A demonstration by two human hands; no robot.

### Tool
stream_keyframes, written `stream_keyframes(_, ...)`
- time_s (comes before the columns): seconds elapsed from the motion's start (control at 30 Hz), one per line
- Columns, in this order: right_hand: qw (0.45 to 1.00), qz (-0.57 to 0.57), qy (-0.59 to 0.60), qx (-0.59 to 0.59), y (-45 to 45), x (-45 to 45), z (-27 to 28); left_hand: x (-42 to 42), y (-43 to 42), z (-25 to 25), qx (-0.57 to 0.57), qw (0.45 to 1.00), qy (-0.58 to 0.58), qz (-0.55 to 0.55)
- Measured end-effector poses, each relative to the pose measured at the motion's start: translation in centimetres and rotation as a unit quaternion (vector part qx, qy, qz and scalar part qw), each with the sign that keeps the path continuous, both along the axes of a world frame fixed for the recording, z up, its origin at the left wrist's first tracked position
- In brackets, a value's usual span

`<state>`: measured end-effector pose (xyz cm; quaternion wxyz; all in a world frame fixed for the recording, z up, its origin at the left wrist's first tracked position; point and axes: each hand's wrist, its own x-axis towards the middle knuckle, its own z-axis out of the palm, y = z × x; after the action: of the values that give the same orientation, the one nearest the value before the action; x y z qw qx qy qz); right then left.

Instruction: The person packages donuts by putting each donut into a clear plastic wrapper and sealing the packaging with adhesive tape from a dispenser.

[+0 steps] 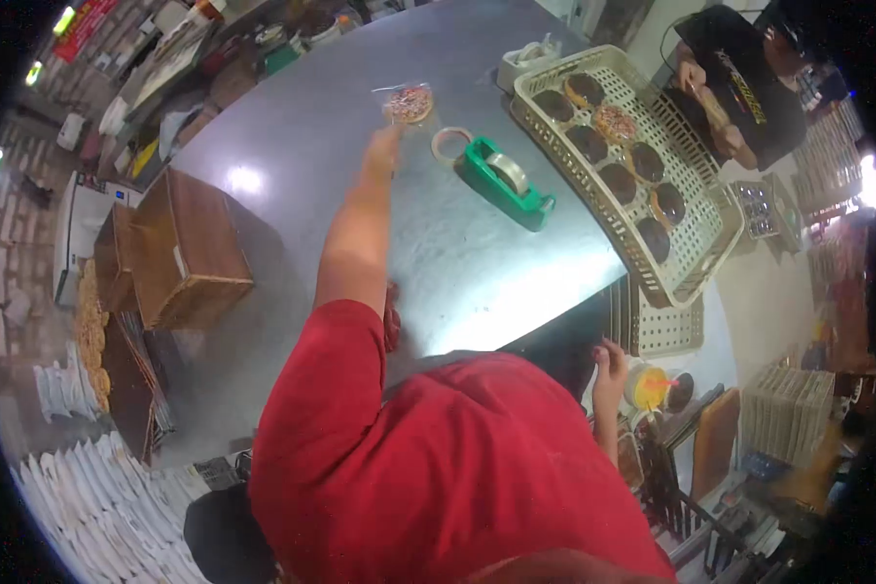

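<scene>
My left arm stretches forward across the metal table, and my left hand point(383, 148) is at the near edge of a sprinkled donut point(409, 104) in a clear plastic bag. The fingers are smeared, so whether they grip the bag is unclear. Just right of that hand lies a roll of tape point(450, 145), beside a green tape dispenser point(506, 183) holding another roll. Low at my right side, my right hand point(609, 368) has its fingers loosely apart with nothing visible in them, near a tub with yellow contents point(650, 387).
A beige plastic crate point(613, 219) of chocolate-topped and sprinkled donuts stands along the table's right edge. Wooden boxes point(190, 243) sit at the left. Another person in a dark shirt point(749, 92) is beyond the crate. The metal table point(292, 185) spreads ahead.
</scene>
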<state>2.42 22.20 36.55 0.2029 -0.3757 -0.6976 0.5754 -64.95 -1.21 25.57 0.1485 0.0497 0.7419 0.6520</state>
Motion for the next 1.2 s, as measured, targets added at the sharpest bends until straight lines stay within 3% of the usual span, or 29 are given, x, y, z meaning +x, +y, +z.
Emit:
stream_keyframes(0.03,1.000,0.007,-0.008,0.002,0.1,-0.5,0.0,0.4,0.0,2.0,0.002,1.000,0.002,0.007)
stream_keyframes(0.13,0.996,0.062,-0.030,0.047,0.6,-3.6,1.6,5.1,1.1,15.1,0.076,0.994,0.021,0.079)
stream_keyframes(0.2,0.993,0.091,-0.038,0.072,0.7,-6.0,3.4,8.0,0.4,22.5,-0.058,0.968,0.244,-0.024)
stream_keyframes(0.23,0.990,0.117,-0.023,0.076,0.7,-7.4,4.5,10.1,-0.4,25.6,-0.058,0.967,0.246,-0.016)
stream_keyframes(0.3,0.982,0.167,0.013,0.083,0.4,-10.7,6.9,14.6,-2.3,31.1,-0.149,0.941,0.228,-0.201)
stream_keyframes(0.37,0.972,0.217,0.066,0.057,-0.5,-13.6,10.0,20.3,-4.4,35.4,-0.087,0.925,0.208,-0.305)
stream_keyframes(0.5,0.924,0.296,0.236,0.063,-4.0,-19.4,14.1,26.9,-6.3,36.1,0.001,0.911,0.200,-0.360)
stream_keyframes(0.53,0.921,0.300,0.238,0.063,-3.9,-20.1,13.7,28.5,-6.3,35.9,0.036,0.907,0.150,-0.392)
stream_keyframes(0.57,0.896,0.382,0.205,-0.095,-3.7,-20.8,12.4,29.9,-6.1,35.6,0.071,0.898,0.100,-0.423)
stream_keyframes(0.63,0.759,0.505,0.117,-0.395,-3.6,-21.6,10.9,31.8,-5.4,34.1,0.059,0.892,0.071,-0.443)
stream_keyframes(0.67,0.758,0.507,0.120,-0.393,-4.1,-21.1,10.7,32.1,-5.0,33.0,0.049,0.883,0.038,-0.466)
stream_keyframes(0.73,0.621,0.522,0.094,-0.577,-5.9,-19.9,11.1,31.1,-3.9,28.9,0.063,0.889,0.031,-0.453)
stream_keyframes(0.83,0.668,0.523,0.103,-0.519,-7.5,-19.2,10.8,30.2,-3.7,23.6,0.098,0.901,0.004,-0.424)
stream_keyframes(0.87,0.690,0.521,0.108,-0.492,-8.1,-18.8,10.6,31.1,-4.1,22.8,0.237,0.912,-0.098,-0.320)
stream_keyframes(0.9,0.689,0.524,0.108,-0.489,-8.9,-18.4,10.0,32.3,-4.6,21.9,0.367,0.886,-0.194,-0.206)
stream_keyframes(0.93,0.714,0.492,0.112,-0.485,-9.7,-18.1,9.0,33.1,-5.1,20.9,0.482,0.826,-0.280,-0.088)
stream_keyframes(1.0,0.760,0.423,0.123,-0.477,-11.0,-18.1,7.8,36.3,-7.0,16.1,0.507,0.817,-0.270,-0.056)
stream_keyframes(1.07,0.789,0.403,0.130,-0.446,-11.5,-18.3,8.5,39.4,-8.7,12.2,0.478,0.798,-0.359,-0.078)
stream_keyframes(1.1,0.815,0.381,0.131,-0.416,-11.7,-18.4,9.1,39.5,-8.6,13.1,0.478,0.798,-0.357,-0.079)
stream_keyframes(1.17,0.839,0.357,0.125,-0.390,-11.8,-18.3,10.7,41.5,-8.3,16.9,0.371,0.898,-0.202,-0.126)
stream_keyframes(1.2,0.863,0.383,0.136,-0.299,-11.6,-18.6,12.0,43.0,-8.3,18.8,0.309,0.931,-0.126,-0.146)
